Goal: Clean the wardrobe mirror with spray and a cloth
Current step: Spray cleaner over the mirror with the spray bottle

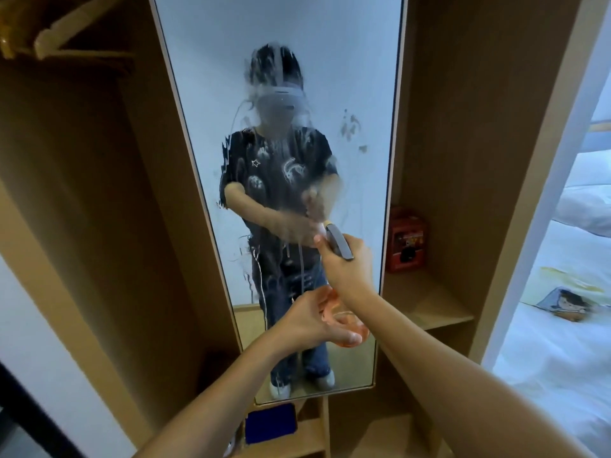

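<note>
A tall wardrobe mirror, framed in pale wood, stands upright between two open wardrobe compartments. Its glass is streaked and smeared with wet spray runs, thickest across the middle, where the reflection of a person in a dark printed T-shirt, jeans and a head-worn device shows blurred behind the drips.

Both bare arms reach forward from the bottom of the view. The right hand is raised in front of the lower middle of the mirror, its fingers curled tightly around the grey spray head of a bottle, the nozzle end towards the glass. The left hand is lower, fingers and thumb wrapped around the clear orange-pink body of the spray bottle, held just below the right wrist. Whether head and body are joined or apart cannot be told, as the right forearm hides the space between them. No label can be read on the bottle.

A dark blue cloth lies flat on a low wooden shelf directly beneath the mirror's bottom edge, apart from both hands.

In the right compartment, a red box with a cartoon print stands on a shelf; its writing is too small to read. Wooden hangers hang at upper left. At the far right, a bed with white bedding carries an illustrated item showing a cartoon face.
</note>
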A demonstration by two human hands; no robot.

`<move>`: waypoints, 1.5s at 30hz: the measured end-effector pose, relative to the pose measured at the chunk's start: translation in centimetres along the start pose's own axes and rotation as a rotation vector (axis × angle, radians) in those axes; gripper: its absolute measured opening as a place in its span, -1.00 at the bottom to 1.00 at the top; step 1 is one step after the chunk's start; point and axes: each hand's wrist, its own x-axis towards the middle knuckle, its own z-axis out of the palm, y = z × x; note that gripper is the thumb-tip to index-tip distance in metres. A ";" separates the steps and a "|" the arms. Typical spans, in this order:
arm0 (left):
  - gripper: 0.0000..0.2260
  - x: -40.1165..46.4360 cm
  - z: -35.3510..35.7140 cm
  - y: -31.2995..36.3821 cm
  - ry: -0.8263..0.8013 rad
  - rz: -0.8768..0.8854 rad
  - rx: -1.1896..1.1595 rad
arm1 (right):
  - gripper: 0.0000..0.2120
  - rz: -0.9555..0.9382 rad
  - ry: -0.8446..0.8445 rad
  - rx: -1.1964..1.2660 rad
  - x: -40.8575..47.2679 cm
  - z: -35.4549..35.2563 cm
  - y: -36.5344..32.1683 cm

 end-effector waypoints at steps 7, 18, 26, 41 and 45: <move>-0.35 1.5 1.1 0.5 -0.017 0.007 0.049 | -0.72 -0.027 0.018 0.009 0.7 -2.2 0.7; -0.38 3.1 2.8 2.4 -0.073 0.030 0.049 | -0.64 0.009 0.087 0.038 1.7 -4.8 1.0; -0.35 3.9 4.0 2.9 -0.094 0.058 0.050 | -0.66 0.042 0.109 0.096 1.8 -6.2 1.7; -0.40 3.8 7.2 1.4 -0.134 0.021 0.012 | -0.76 0.080 0.074 0.048 0.6 -7.8 4.9; -0.38 3.1 8.2 0.0 -0.165 -0.016 -0.028 | -0.71 0.139 0.091 0.052 -0.6 -7.2 6.4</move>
